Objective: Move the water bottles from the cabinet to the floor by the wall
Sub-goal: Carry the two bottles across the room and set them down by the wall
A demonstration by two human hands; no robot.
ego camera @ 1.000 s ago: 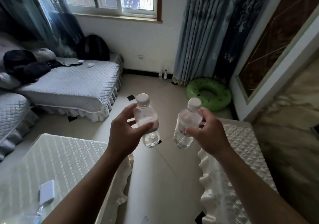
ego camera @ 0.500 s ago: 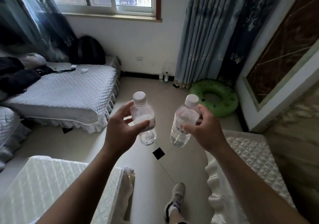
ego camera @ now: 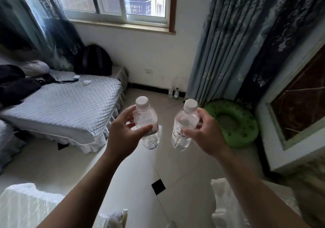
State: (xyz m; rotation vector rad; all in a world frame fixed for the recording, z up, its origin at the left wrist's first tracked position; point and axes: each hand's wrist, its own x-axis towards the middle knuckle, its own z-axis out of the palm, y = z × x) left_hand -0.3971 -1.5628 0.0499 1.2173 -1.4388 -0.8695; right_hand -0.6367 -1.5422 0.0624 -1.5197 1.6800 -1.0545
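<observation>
While aloft, left bottle (ego camera: 146, 120), right bottle (ego camera: 184, 121) (labels illegible)

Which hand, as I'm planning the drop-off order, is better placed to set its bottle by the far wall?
Right, probably. The right hand grips its clear white-capped plastic bottle nearer in line with the two small bottles standing at the wall's base; the left hand holds its matching bottle further aside.

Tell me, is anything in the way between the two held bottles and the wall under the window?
Nothing visible. Bare floor runs from the held bottles to the wall, where two small bottles already stand. The bed lies left of that path, the green swim ring right.
</observation>
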